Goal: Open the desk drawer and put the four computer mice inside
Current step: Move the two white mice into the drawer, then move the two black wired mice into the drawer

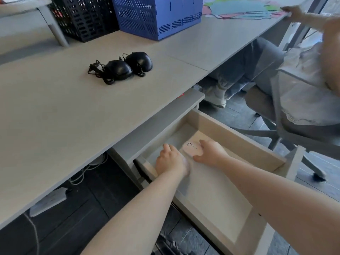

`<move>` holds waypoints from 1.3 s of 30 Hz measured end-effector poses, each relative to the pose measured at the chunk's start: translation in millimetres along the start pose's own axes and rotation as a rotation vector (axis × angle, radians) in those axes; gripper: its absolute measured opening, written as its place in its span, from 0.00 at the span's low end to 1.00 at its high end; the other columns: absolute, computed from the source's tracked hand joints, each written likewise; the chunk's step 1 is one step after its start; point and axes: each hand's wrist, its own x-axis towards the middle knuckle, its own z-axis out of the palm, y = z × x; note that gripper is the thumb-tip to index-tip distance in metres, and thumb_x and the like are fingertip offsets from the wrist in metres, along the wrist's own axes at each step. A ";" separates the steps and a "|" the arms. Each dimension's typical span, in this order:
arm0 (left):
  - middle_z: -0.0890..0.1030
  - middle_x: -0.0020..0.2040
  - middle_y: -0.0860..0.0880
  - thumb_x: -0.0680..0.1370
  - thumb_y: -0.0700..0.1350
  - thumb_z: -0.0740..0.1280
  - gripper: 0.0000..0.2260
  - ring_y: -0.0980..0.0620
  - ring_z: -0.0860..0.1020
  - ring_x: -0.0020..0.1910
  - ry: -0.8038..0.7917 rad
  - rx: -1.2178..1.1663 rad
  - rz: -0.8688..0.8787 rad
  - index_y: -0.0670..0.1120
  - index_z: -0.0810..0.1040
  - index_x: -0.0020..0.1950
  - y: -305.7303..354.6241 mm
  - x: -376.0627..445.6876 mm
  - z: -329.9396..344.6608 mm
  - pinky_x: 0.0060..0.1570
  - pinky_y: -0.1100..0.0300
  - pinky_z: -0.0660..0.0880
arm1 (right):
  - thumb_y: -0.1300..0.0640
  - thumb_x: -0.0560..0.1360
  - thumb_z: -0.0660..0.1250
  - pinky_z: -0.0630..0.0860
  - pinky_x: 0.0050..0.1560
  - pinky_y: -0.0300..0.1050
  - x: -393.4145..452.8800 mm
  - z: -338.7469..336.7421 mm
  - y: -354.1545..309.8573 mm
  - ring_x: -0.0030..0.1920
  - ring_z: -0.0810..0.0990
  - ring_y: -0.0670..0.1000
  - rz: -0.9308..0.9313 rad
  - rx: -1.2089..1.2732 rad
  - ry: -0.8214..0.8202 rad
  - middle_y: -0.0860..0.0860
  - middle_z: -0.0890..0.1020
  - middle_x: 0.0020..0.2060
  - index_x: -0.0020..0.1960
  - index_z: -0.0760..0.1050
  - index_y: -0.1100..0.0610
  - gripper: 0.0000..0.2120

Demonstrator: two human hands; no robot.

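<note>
**Two mice in the drawer, two on the desk**

Pale grey desk (55, 111) fills the upper left, with the drawer (239, 134) beneath it pulled wide open. Both my hands are down inside it. My right hand (211, 153) rests on a pale pink mouse (191, 149) near the drawer's back, fingers spread over its right side, not closed round it. My left hand (171, 161) lies just beside it, curled over something I cannot make out; whether it grips I cannot tell. No other contents show on the drawer's bare floor. Two black wired mice (127, 66) sit touching on the desktop, cords bundled beside them. Behind stand a black crate (82, 17) and a blue crate (158, 17), contents unseen. At right, another person sits on an office chair (287, 100).
</note>
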 end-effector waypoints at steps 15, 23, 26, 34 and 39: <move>0.53 0.78 0.45 0.64 0.58 0.78 0.57 0.45 0.55 0.77 -0.128 0.017 -0.022 0.41 0.45 0.78 -2.7 6.7 -2.6 0.72 0.53 0.60 | 0.44 0.76 0.60 0.72 0.50 0.47 2.1 -5.0 -15.0 0.61 0.76 0.59 -0.114 -0.152 0.053 0.56 0.80 0.56 0.60 0.72 0.58 0.20; 0.80 0.56 0.44 0.79 0.49 0.60 0.10 0.41 0.78 0.56 0.131 -0.070 0.271 0.45 0.75 0.54 6.8 -26.7 -88.3 0.44 0.55 0.71 | 0.53 0.77 0.61 0.71 0.32 0.45 -31.3 -67.3 -54.4 0.36 0.77 0.56 -0.377 0.035 0.642 0.52 0.79 0.31 0.34 0.73 0.59 0.15; 0.83 0.48 0.43 0.78 0.46 0.60 0.08 0.39 0.79 0.49 0.306 -0.207 0.304 0.43 0.75 0.45 4.3 -34.8 -137.4 0.39 0.56 0.69 | 0.53 0.77 0.63 0.72 0.37 0.45 -39.2 -97.0 -89.4 0.39 0.76 0.53 -0.421 0.200 0.777 0.51 0.80 0.36 0.41 0.78 0.59 0.12; 0.69 0.66 0.45 0.79 0.51 0.60 0.18 0.41 0.69 0.65 0.538 -0.119 0.108 0.46 0.69 0.66 -56.7 15.1 -196.7 0.55 0.49 0.71 | 0.50 0.77 0.61 0.69 0.62 0.51 1.2 -125.4 -164.7 0.65 0.69 0.57 -0.399 0.149 0.560 0.54 0.75 0.62 0.66 0.70 0.55 0.19; 0.50 0.78 0.49 0.75 0.58 0.63 0.34 0.42 0.52 0.76 0.454 -0.054 0.033 0.53 0.52 0.77 -76.4 59.7 -198.6 0.65 0.44 0.66 | 0.51 0.76 0.62 0.67 0.66 0.55 43.2 -137.3 -194.7 0.71 0.62 0.58 -0.336 0.193 0.471 0.54 0.68 0.70 0.72 0.63 0.51 0.25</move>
